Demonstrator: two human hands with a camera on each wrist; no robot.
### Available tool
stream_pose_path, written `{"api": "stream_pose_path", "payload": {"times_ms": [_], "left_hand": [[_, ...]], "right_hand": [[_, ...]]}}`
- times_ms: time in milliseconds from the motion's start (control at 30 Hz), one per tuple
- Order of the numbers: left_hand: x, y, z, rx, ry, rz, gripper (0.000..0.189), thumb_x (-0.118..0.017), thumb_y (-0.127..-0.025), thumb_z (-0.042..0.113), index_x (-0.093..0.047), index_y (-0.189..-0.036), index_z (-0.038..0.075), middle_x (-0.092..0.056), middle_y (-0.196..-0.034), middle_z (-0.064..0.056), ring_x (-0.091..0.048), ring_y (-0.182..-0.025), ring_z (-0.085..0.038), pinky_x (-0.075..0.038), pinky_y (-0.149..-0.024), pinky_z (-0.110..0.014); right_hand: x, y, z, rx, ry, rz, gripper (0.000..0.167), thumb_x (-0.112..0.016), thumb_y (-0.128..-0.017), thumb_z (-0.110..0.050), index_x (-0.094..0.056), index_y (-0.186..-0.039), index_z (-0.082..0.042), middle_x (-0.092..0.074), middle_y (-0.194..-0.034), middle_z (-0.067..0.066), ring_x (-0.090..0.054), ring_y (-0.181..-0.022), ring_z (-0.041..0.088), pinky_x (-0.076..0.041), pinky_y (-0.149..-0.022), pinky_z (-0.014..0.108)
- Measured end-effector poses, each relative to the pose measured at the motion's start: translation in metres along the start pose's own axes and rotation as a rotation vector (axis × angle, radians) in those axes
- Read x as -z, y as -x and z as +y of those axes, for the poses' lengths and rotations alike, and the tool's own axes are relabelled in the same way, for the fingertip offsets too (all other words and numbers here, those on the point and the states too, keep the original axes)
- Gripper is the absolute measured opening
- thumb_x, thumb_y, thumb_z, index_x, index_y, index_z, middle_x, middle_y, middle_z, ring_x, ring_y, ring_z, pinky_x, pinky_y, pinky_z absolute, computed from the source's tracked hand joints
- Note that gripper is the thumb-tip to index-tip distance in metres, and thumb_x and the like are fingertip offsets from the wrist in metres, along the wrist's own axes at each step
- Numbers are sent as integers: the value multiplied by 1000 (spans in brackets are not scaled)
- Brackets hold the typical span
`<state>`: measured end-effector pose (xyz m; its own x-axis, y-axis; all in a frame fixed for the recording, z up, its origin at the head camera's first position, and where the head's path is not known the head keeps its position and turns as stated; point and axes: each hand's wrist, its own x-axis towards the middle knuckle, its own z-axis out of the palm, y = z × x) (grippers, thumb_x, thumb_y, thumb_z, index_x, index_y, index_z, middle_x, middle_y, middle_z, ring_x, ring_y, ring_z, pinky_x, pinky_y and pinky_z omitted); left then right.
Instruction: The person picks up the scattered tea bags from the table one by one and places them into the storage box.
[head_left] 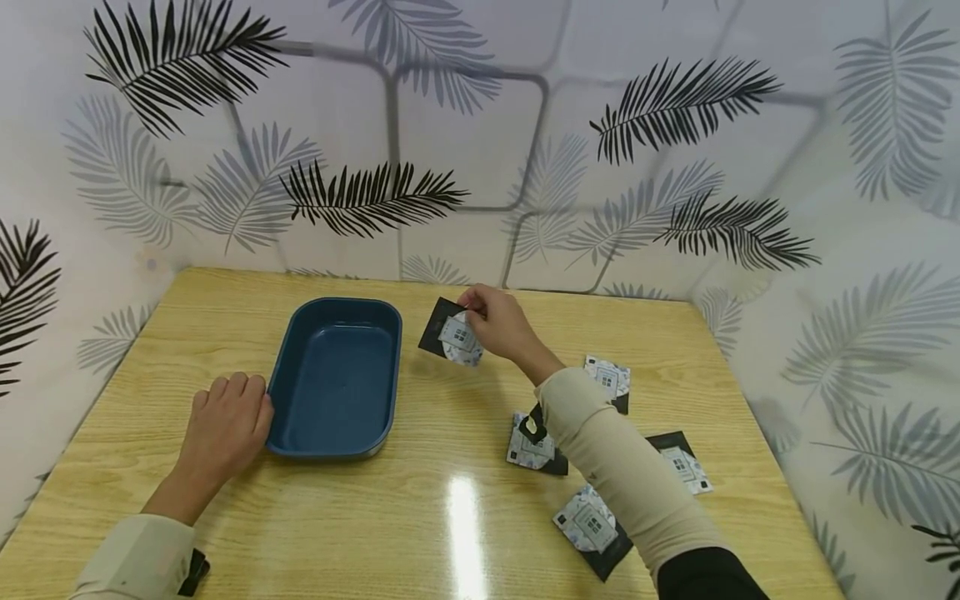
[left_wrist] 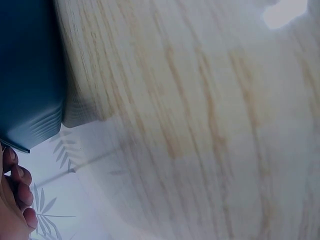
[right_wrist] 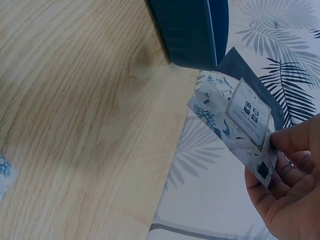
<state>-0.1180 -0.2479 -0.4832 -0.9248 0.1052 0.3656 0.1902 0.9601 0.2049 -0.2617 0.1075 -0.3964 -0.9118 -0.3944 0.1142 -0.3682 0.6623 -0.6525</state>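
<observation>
The right sleeve lies nearest, the right hand pinching a packet above the table, beside the tub; left hand touches the latter, grip undetermined; transfer seemingly underway, next requiring leftward carriage and release.

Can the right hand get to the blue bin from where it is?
Probably yes. The right hand, pinching a packet, is beside the open-topped blue bin, and no obstacle shows between packet and bin.
</observation>
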Motion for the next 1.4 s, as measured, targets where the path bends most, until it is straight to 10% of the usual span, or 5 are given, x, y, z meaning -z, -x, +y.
{"api": "stream_pose_path", "payload": {"times_ms": [1400], "left_hand": [[-2,1,-2,-39,-23,58,17,-50,-96,13,-46,-81,7,-44,-77,-10,-36,-67,-26,-22,-62,-37]], "right_hand": [[-40,-12,-57,151,19,-75,20,-51,-98,-4,-64,-114,-5,-71,-107,11,-68,-96,22,-54,-86,33]]}}
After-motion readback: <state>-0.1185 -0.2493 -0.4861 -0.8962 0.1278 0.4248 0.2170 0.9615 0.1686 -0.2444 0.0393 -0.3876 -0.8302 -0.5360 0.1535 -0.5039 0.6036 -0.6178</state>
